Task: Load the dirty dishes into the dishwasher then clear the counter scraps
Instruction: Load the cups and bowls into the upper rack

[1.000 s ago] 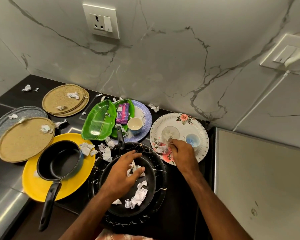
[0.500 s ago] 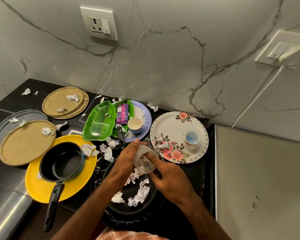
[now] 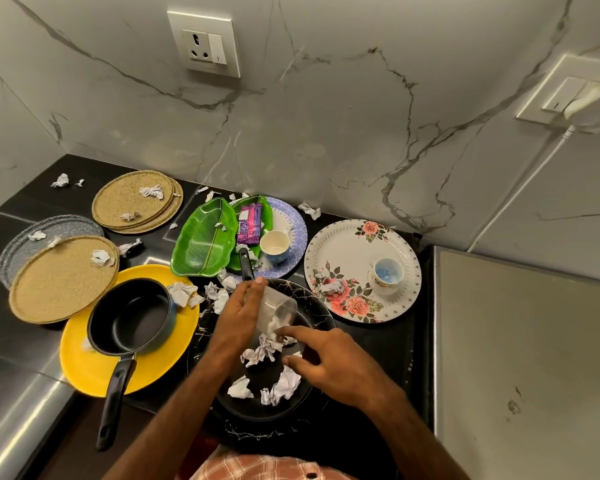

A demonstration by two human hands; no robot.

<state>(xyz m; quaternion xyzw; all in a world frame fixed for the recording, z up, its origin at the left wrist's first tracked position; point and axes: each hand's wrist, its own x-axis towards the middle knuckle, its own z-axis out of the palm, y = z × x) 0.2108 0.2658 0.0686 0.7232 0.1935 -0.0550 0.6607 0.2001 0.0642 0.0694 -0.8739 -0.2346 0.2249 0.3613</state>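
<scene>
Head view. Noted at centre: clear glass (image 3: 278, 311), gripped round its side by left hand (image 3: 238, 313), tipped mouth toward five o'clock over black pan (image 3: 257, 407), apparently for shedding paper scraps (image 3: 284, 384) ahead of loading. Released right hand (image 3: 329, 362) at four o'clock of glass, forefinger at the rim, likely for hooking wadding out. At two o'clock, floral plate (image 3: 347, 251) with cup (image 3: 387, 273), on bench (image 3: 395, 341).

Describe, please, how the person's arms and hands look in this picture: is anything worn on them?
The left hand and right hand are bare: no gloves, rings, watch or bracelet show. Both forearms are uncovered down to the frame's bottom edge, so no sleeves appear. Between them, at that edge, lies an orange-and-white checked cloth, likely the person's garment.
</scene>
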